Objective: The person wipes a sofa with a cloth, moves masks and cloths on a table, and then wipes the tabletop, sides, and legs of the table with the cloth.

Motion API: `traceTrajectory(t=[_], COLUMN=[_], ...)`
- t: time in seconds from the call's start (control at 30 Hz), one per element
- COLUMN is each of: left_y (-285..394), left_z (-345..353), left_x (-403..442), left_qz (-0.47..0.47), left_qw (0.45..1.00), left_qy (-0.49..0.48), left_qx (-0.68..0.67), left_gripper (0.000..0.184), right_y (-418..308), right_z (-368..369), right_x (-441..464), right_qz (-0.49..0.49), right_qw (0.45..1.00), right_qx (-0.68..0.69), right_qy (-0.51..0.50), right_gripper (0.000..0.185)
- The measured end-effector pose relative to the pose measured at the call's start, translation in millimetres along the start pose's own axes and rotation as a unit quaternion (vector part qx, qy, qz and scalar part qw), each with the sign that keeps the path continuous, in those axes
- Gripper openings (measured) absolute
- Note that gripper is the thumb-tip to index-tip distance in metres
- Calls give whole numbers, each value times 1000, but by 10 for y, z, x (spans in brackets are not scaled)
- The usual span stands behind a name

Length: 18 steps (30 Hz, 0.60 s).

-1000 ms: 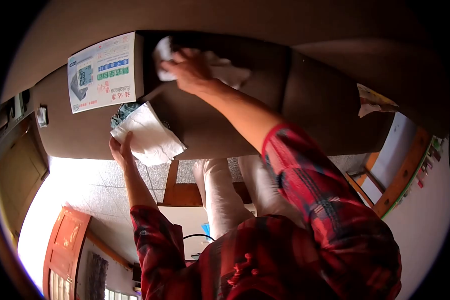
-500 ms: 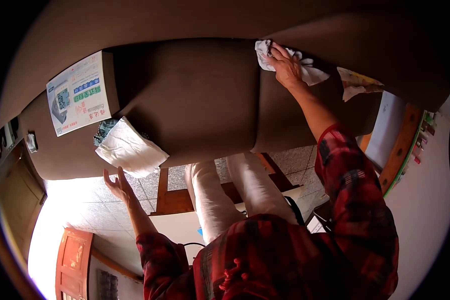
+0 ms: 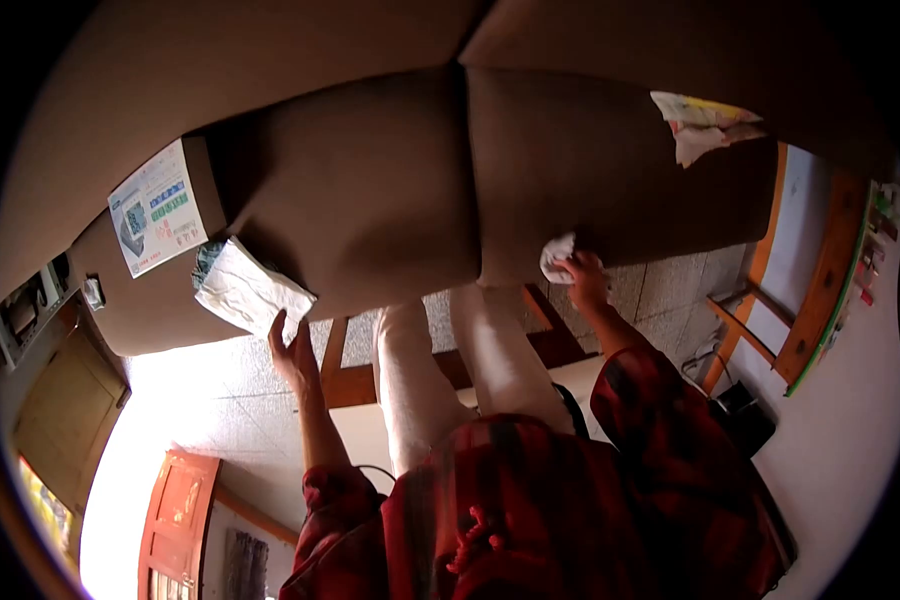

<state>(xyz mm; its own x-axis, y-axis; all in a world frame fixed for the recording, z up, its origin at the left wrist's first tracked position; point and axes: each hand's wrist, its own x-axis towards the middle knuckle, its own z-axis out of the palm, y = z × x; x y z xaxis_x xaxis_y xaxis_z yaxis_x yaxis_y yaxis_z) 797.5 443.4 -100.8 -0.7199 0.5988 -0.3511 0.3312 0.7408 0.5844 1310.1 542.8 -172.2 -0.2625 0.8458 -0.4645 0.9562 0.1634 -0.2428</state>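
My right hand [image 3: 588, 283] is closed on a crumpled white cloth [image 3: 558, 258] at the front edge of the brown sofa seat [image 3: 570, 170]. On the left, my left hand [image 3: 292, 352] has its thumb and fingers apart, holding nothing I can see. Its fingertips are at the lower edge of a folded white cloth [image 3: 248, 290]; whether they touch it I cannot tell. That cloth lies over a dark patterned fabric [image 3: 208, 260] on the sofa.
A blood pressure monitor box [image 3: 160, 210] stands on the seat at left, near a small silvery packet [image 3: 93, 292]. Printed paper or plastic [image 3: 705, 125] lies at the right. A wooden-framed piece [image 3: 450, 370] is around my legs. Items line a green-edged shelf [image 3: 860, 270].
My right hand has drawn the white cloth from the back of the seat to its front edge, bunching it up. My left hand has come nearer the folded cloth. The view has shifted.
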Motion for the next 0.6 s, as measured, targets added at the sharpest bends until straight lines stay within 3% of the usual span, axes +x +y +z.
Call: traceTrajectory(t=[0.07, 0.1, 0.17, 0.2, 0.23, 0.27, 0.33, 0.43, 0.5, 0.53, 0.57, 0.6], left_y=[280, 478, 639, 682, 716, 662, 676, 820, 837, 779, 721, 744], left_z=[94, 103, 134, 150, 179, 233, 346, 433, 480, 488, 506, 518], left_x=[-50, -93, -103, -115, -136, -108, -139, -235, -286, -291, -284, -305], left_qz=[10, -5, 0, 15, 30, 64, 44, 28, 32, 57, 82, 79], left_qw=[999, 999, 998, 997, 996, 994, 992, 988, 984, 980, 976, 976], left_qy=[-30, -47, -54, -69, -85, -93, -112, -154, -178, -187, -196, -197], left_qx=[-8, -24, -25, -20, -16, 6, -30, -13, 1, 23, 45, 52], left_gripper=[40, 39, 36, 35, 34, 33, 32, 29, 27, 25, 23, 22], right_y=[288, 555, 1131, 729, 750, 808, 751, 75, -244, -440, -525, -435], right_z=[120, 362, 512, -52, -199, -301, -471, -1071, -1137, -1189, -1166, -1118], right_x=[-502, -564, -1007, -710, -562, -382, 275, 1309, 1963, 2163, 2344, 2491], right_qz=[137, 318, 363, 509, 422, 312, 168, 4, -89, -124, -182, -182], right_qw=[975, 922, 917, 729, 858, 938, 937, 929, 945, 950, 932, 946], right_qx=[-70, -104, 158, 448, 269, 75, 55, 23, -13, -96, -126, -97], right_qy=[-159, -194, -36, 95, 115, 133, 303, 368, 314, 271, 287, 252], right_gripper=[32, 29, 30, 36, 40, 44, 55, 65, 59, 38, 32, 31])
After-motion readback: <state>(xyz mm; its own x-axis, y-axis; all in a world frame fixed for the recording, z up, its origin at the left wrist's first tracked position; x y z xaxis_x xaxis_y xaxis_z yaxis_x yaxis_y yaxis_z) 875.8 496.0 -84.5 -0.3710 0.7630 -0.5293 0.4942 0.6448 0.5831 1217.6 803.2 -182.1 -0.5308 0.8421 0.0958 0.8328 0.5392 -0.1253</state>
